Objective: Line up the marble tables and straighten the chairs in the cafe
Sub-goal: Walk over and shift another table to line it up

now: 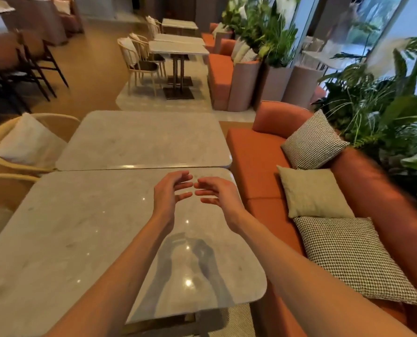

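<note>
Two marble tables stand edge to edge in front of me: the near table (pixel 68 227) and the far table (pixel 144 139), with only a thin seam between them. My left hand (pixel 169 193) and my right hand (pixel 218 190) hover side by side above the far right part of the near table, fingers relaxed and slightly bent, fingertips almost meeting, holding nothing. Their reflection shows in the polished top. A light wooden chair (pixel 12 142) with a white cushion stands at the left of the far table. A second chair's curved back (pixel 8 177) peeks out at the left of the near table.
An orange sofa (pixel 258 161) with three cushions runs along the right of the tables, backed by tall plants (pixel 385 113). Further back stands another row of marble tables (pixel 178 48) with light chairs and orange seats. Dark chairs (pixel 32 59) stand at the far left.
</note>
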The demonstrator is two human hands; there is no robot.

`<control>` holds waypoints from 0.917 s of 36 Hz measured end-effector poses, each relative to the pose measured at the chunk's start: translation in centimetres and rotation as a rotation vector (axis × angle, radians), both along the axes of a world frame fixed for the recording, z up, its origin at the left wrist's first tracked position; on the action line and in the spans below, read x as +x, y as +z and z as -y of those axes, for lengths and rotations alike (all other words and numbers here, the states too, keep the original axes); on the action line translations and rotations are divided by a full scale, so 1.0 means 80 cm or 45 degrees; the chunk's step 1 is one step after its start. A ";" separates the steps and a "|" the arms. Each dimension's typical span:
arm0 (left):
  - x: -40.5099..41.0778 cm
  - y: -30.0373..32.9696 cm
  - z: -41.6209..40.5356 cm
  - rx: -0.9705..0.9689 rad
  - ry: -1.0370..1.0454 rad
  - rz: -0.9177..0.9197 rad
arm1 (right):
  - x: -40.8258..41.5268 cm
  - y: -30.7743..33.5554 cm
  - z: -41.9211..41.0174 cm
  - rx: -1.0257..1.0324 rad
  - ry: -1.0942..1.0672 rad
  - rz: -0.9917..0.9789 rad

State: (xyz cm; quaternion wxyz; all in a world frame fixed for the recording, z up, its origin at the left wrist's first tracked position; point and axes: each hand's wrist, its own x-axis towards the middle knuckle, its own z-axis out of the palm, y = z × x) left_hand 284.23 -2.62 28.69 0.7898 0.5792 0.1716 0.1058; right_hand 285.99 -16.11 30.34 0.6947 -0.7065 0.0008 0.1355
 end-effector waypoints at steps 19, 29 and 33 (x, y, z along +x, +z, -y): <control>0.100 -0.071 -0.027 -0.049 0.774 -0.218 | 0.226 -0.065 -0.075 -0.100 0.682 -0.079; 0.019 -0.082 0.014 -0.174 1.312 -0.358 | 0.210 -0.097 -0.101 -0.138 1.146 -0.231; 0.002 -0.092 0.034 -0.204 1.438 -0.319 | 0.200 -0.103 -0.087 -0.184 1.247 -0.219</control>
